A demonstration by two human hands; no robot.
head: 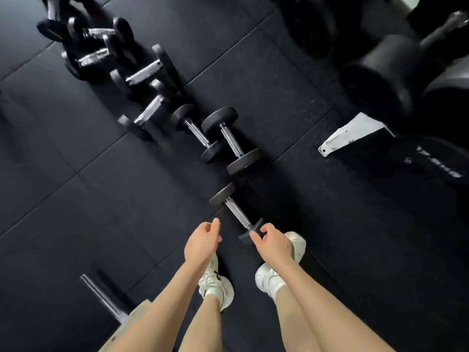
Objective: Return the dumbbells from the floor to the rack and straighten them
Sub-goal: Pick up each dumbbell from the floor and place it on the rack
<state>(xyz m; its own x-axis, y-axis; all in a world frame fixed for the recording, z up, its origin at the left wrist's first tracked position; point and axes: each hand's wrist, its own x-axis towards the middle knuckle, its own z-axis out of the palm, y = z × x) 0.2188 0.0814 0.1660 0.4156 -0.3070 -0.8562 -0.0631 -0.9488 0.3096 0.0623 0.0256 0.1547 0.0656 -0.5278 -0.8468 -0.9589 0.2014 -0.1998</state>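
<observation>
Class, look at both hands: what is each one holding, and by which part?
Nothing. Left hand and right hand hang loosely curled; the nearest dumbbell lies on the floor ungripped.

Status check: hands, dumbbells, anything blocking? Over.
Both empty: left hand, right hand, fingers loosely curled. On floor before shoes: nearest dumbbell; other dumbbells rowed beyond. No obstruction seen.

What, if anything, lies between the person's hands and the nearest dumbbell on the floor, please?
Nothing visible does. The nearest dumbbell lies on the floor mat just ahead of the right hand and left hand, both holding nothing. The other dumbbells lie beyond it, not in between.
</observation>
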